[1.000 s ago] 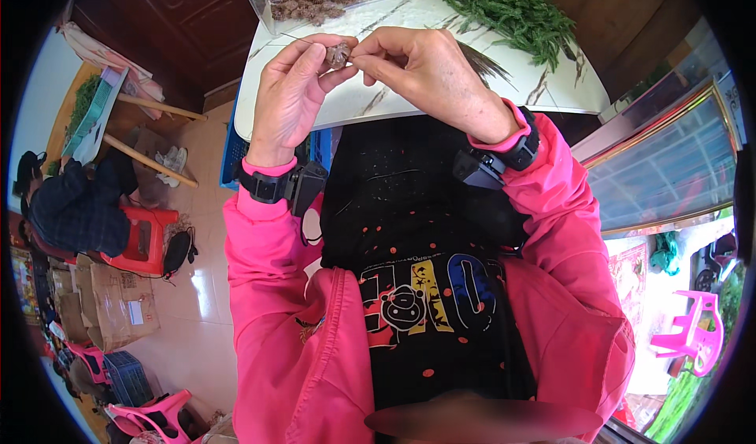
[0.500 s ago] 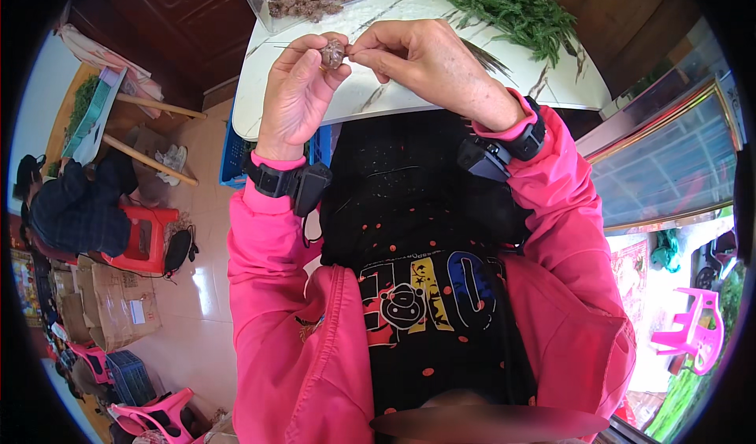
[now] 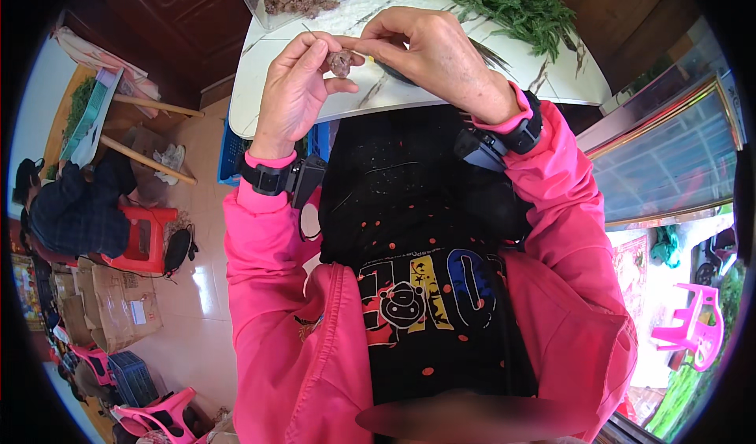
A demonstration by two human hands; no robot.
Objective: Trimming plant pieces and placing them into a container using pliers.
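Note:
Over the near edge of the marble-patterned table, my left hand (image 3: 295,89) pinches a small brown pine cone (image 3: 340,63) between thumb and fingers. A thin wire (image 3: 309,31) sticks out above those fingers. Close on the right, my right hand (image 3: 437,54) is closed, its thumb and forefinger pressed together beside the cone. What they grip is too small to make out. Below the right palm shows a dark object (image 3: 394,74) with a bit of yellow near it; its kind is unclear.
A clear plastic box (image 3: 272,20) of pine cones stands at the table's back left. Green artificial sprigs (image 3: 512,7) lie at the back right. A blue crate (image 3: 230,156) is below the table's left edge. Far left, another person sits on a red stool (image 3: 142,239).
The pine cone has tilted and shifted slightly right and down in my left hand. The wire now points up instead of left. My right hand has turned a little, and the dark object shows beneath it.

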